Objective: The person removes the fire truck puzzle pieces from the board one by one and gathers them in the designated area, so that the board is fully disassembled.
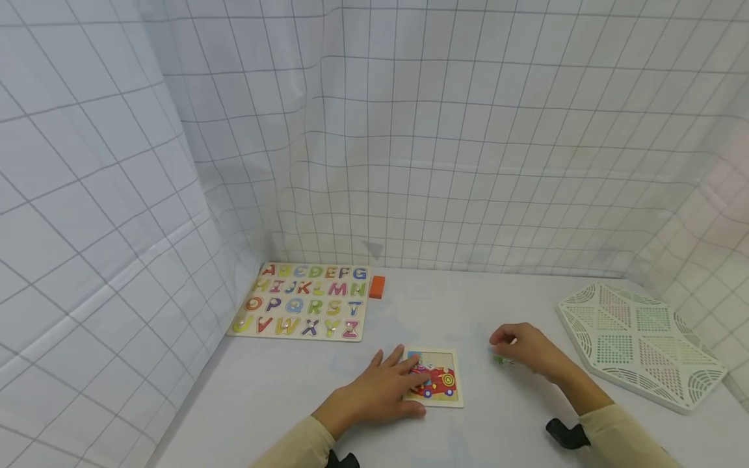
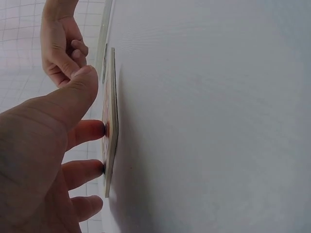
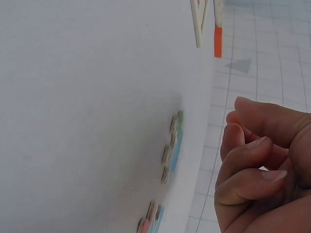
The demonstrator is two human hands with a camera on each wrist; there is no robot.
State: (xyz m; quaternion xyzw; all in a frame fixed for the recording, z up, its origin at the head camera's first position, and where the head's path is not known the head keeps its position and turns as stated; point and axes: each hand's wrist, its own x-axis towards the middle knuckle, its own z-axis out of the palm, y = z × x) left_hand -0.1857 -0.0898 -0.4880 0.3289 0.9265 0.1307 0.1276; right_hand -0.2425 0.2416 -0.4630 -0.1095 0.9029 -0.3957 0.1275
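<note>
My left hand (image 1: 383, 390) lies with fingers spread over the left part of a small jigsaw puzzle (image 1: 445, 359) that shows a red car in a pale frame. In the left wrist view, fingertips touch the face of the puzzle (image 2: 113, 116), seen edge-on. To its right, my right hand (image 1: 526, 348) hovers above loose puzzle pieces (image 1: 504, 359), mostly hidden below it. The right wrist view shows a green and blue piece (image 3: 175, 148) and a pink and blue piece (image 3: 154, 218) on the table. The right fingers curl, thumb near index finger, with nothing visible between them.
An alphabet board (image 1: 304, 302) with coloured letters lies at the back left, an orange block (image 1: 377, 286) beside its right edge. At the right stands a white perforated board (image 1: 640, 344). White gridded cloth (image 1: 445, 130) hangs behind and at both sides of the table.
</note>
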